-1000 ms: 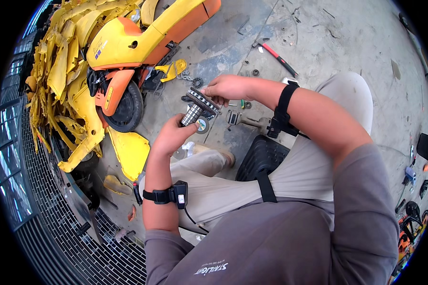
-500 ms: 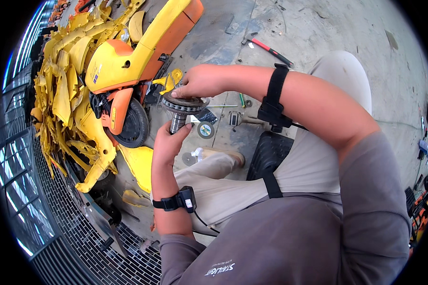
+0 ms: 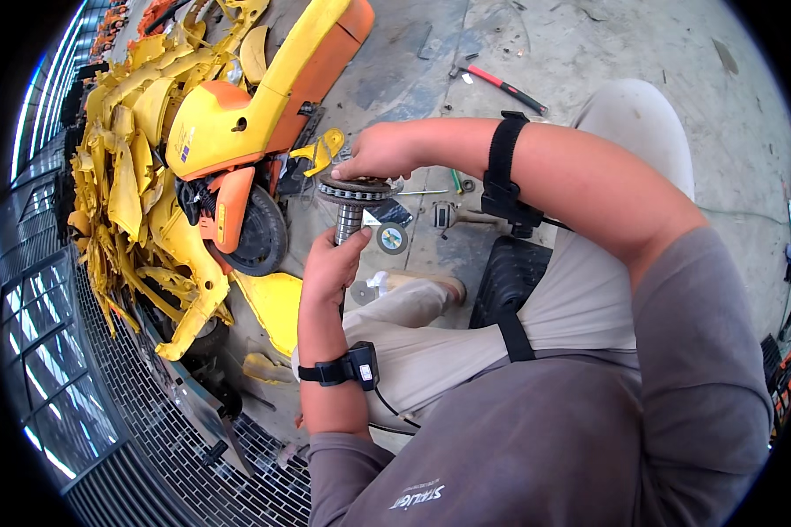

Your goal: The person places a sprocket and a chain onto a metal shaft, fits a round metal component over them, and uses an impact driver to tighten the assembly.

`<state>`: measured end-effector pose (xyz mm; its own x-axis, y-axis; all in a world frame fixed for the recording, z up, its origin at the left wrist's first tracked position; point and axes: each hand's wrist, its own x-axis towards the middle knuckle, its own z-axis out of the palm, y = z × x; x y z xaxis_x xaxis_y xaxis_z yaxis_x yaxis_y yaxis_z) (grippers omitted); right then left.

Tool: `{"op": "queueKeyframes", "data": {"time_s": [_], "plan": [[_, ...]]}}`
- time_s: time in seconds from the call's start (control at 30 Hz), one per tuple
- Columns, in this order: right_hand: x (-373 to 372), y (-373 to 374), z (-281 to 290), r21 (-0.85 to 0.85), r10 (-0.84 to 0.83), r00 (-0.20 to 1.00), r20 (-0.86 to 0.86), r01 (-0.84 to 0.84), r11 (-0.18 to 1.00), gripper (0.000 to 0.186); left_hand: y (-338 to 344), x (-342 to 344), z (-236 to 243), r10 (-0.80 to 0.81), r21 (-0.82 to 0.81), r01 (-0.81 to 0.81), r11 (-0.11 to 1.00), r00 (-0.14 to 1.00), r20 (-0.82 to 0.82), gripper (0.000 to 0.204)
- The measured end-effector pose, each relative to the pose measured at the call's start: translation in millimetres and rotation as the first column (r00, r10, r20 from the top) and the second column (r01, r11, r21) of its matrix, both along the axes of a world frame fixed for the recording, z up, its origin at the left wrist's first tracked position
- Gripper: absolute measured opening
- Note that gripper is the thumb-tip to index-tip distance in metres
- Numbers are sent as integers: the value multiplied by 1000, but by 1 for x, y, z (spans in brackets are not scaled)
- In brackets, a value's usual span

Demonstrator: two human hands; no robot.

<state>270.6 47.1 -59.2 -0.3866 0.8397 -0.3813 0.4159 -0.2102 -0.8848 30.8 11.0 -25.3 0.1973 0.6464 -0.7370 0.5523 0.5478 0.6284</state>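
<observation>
The left hand (image 3: 330, 266) has its grip clamped round a ringed metal shaft (image 3: 349, 220), likely because the shaft serves as a handle that bears the weight. A chain-rimmed wheel (image 3: 356, 191) sits at the shaft's upper end, almost level, held above the floor (image 3: 589, 53). The right hand (image 3: 382, 151) touches the wheel's top, perhaps to steady it; I cannot tell how far that grip closes. A round disc (image 3: 391, 238) lies beyond the left thumb.

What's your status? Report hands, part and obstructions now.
Left hand gripping ribbed metal shaft. Right hand on metal disc at its upper end. Shaft roughly upright. Yellow bracket nearby, not blocking hands.
</observation>
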Motion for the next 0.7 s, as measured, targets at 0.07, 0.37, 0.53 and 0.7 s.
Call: {"op": "queueKeyframes", "data": {"time_s": [0.07, 0.37, 0.53, 0.7], "plan": [[-1, 1, -2, -23, -1, 1000, 4, 1, 1000, 72, 0, 1, 0, 0, -12, 0, 1000, 1000, 8, 24], [-3, 4, -3, -83, -33, 999, 4, 33, 996, 56, 2, 4, 2, 6, -43, -5, 999, 1000, 7, 25], [-3, -2, 0, -25, -66, 997, -29, 65, 998, 75, 3, 3, 0, 6, -53, -5, 999, 1000, 18, 25], [-2, -3, 0, -40, -69, 997, -39, 67, 997, 76, 3, 2, -2, 9, -59, -8, 998, 1000, 21, 24]]}}
